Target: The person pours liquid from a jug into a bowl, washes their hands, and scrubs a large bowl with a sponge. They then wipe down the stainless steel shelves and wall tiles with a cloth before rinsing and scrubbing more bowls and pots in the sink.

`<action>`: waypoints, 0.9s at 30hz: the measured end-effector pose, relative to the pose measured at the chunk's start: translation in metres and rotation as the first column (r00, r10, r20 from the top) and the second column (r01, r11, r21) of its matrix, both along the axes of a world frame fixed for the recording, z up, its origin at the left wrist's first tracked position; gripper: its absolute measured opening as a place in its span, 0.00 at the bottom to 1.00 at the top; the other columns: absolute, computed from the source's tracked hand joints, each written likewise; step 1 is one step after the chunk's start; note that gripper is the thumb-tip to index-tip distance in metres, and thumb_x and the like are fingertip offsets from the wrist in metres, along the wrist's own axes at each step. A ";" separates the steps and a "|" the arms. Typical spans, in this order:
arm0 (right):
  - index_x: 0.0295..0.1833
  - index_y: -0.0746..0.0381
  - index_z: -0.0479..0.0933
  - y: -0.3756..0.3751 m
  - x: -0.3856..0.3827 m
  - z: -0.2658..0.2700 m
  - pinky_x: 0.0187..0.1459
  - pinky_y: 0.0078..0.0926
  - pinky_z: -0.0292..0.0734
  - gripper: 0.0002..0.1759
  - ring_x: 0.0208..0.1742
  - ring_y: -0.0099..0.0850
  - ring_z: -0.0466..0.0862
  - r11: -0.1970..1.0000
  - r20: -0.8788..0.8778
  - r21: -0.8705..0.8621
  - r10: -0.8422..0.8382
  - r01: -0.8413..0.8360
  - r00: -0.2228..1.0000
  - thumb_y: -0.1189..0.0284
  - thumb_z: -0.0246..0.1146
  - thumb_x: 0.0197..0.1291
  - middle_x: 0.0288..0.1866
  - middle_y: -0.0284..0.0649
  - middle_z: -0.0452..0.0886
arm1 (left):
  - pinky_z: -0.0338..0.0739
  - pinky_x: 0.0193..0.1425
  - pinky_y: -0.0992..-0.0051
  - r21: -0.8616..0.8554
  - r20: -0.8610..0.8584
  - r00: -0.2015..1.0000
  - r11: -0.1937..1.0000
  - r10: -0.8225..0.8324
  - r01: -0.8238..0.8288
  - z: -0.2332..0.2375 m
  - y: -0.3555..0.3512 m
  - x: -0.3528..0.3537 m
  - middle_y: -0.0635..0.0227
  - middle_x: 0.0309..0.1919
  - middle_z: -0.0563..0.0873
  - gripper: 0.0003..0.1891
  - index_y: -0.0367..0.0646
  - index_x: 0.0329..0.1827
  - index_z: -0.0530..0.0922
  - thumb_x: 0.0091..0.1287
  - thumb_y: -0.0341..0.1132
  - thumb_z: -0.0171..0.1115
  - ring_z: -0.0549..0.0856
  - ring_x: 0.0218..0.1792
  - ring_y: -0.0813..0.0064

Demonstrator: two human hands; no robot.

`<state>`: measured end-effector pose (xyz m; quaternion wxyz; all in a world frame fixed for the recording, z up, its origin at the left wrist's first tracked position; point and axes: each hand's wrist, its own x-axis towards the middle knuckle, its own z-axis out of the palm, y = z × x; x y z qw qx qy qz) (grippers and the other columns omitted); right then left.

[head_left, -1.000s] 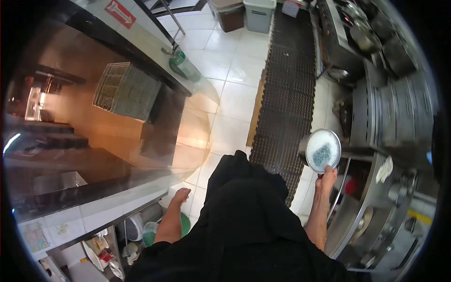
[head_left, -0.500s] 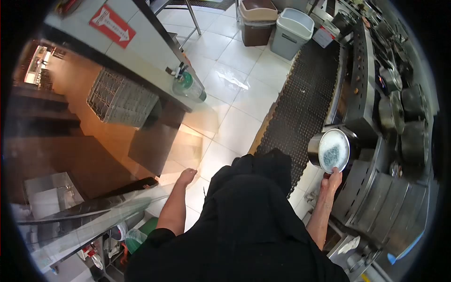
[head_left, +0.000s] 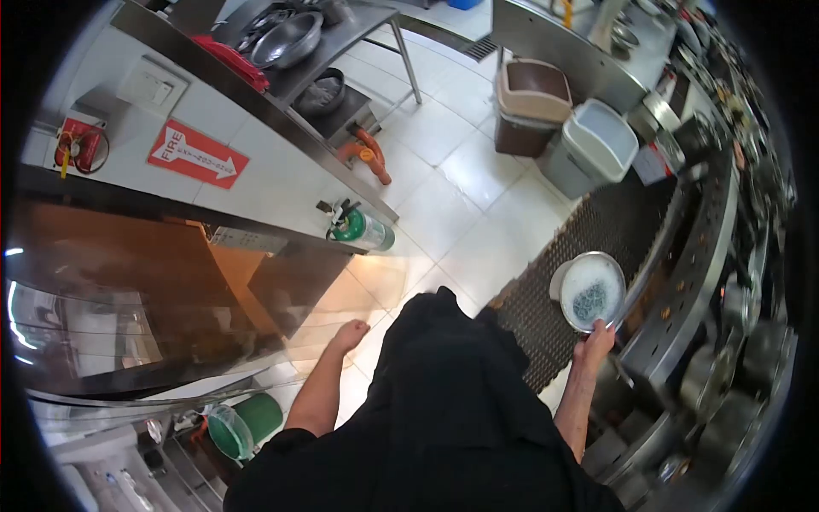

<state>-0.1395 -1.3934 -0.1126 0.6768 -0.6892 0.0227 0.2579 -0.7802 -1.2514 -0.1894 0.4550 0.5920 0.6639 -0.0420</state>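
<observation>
My right hand (head_left: 595, 340) grips a metal pot (head_left: 559, 282) at its near rim, where a handle may be hidden under the fingers. White suds (head_left: 589, 271) fill the pot, and a dark bluish mesh-like patch (head_left: 591, 301), perhaps a scouring pad, shows among them. The pot is held out over the black floor mat (head_left: 533, 341), to the right of my body. On the other side, my left hand (head_left: 350, 335) hangs with its fingers curled in, nothing visible in it, above the white floor tiles.
A stove front (head_left: 682, 286) with pots runs along the right. Ahead stand a brown bin (head_left: 531, 119) and a grey bin (head_left: 589, 158). A green fire extinguisher (head_left: 363, 230) sits beside the left wall's end. Further back is a metal table (head_left: 350, 38); a green bucket (head_left: 256, 418) is at lower left.
The view has moved forward and turned, bringing the metal table and orange pipe into sight. The pot stays in my right hand, now over the mat instead of beside the stove.
</observation>
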 end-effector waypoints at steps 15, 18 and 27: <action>0.62 0.65 0.74 0.414 0.070 0.049 0.27 0.24 0.73 0.24 0.35 0.30 0.83 0.997 -0.069 0.069 -0.030 0.034 0.997 0.77 0.55 0.58 0.45 0.40 0.81 | 0.87 0.41 0.60 -0.588 -0.147 0.969 0.770 0.200 -0.248 -0.048 0.181 0.053 0.56 0.51 0.83 0.25 0.41 0.59 0.80 0.75 0.54 0.52 0.87 0.47 0.60; 0.55 0.66 0.74 0.495 0.074 0.079 0.25 0.27 0.70 0.18 0.29 0.26 0.77 0.992 -0.022 -0.089 0.089 -0.091 0.996 0.77 0.56 0.58 0.39 0.37 0.79 | 0.89 0.47 0.57 -0.677 -0.043 0.996 0.731 0.076 -0.085 -0.035 0.258 0.079 0.60 0.66 0.75 0.27 0.47 0.71 0.74 0.76 0.54 0.52 0.81 0.60 0.57; 0.49 0.69 0.74 0.783 0.128 0.053 0.41 0.27 0.77 0.15 0.39 0.28 0.81 0.942 0.014 0.049 0.333 -0.333 0.943 0.82 0.54 0.54 0.41 0.39 0.80 | 0.88 0.38 0.55 -0.600 -0.232 0.956 0.747 0.179 -0.285 -0.061 0.411 0.144 0.54 0.55 0.83 0.26 0.37 0.59 0.79 0.75 0.53 0.54 0.87 0.47 0.56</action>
